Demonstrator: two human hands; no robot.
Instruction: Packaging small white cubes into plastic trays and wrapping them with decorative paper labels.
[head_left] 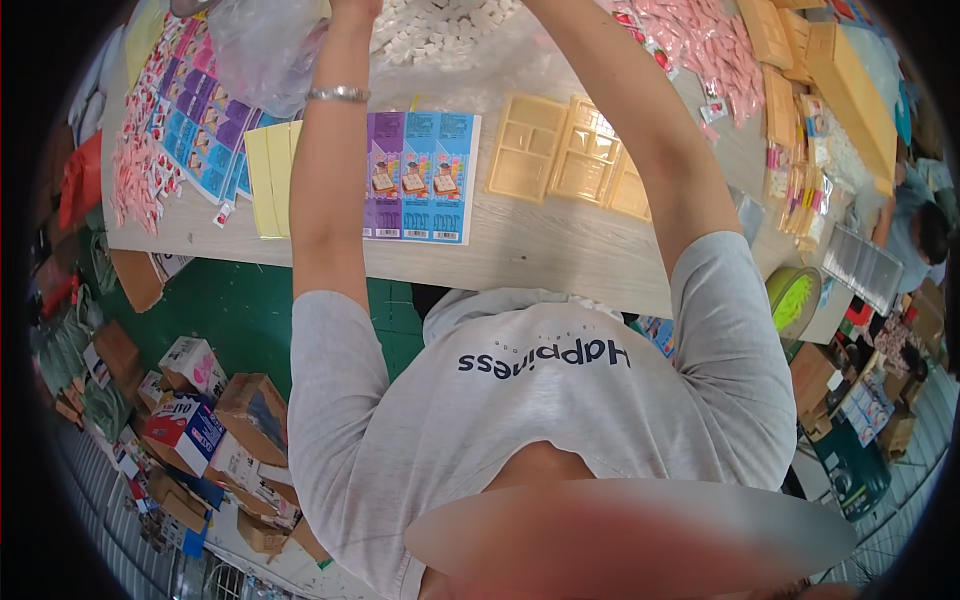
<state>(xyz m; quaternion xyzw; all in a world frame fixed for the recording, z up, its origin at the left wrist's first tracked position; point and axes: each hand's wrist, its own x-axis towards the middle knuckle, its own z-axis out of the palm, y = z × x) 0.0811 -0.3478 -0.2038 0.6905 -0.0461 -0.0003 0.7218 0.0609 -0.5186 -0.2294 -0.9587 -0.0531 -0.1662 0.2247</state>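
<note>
Both my arms stretch across the table toward its far side. Of my left hand (357,8) only the part by the wrist shows at the top edge; its fingers are cut off. My right hand lies outside the picture, with just the forearm in view. A heap of small white blocks (430,30) lies between my arms, next to my left hand. Left of that hand is a crumpled clear plastic bag (265,55). Below it, printed blue and purple card sheets (420,180) lie flat, partly under my left forearm. Yellow compartment trays (525,148) sit by my right forearm.
Pink packets (690,50) pile up at the far right, and more pink packets (140,180) lie on the left. Stacked yellow trays (850,105) stand on the right edge. A bowl with bright green contents (793,300) is nearby. Cardboard boxes (250,415) crowd the floor. Another person (915,230) is at far right.
</note>
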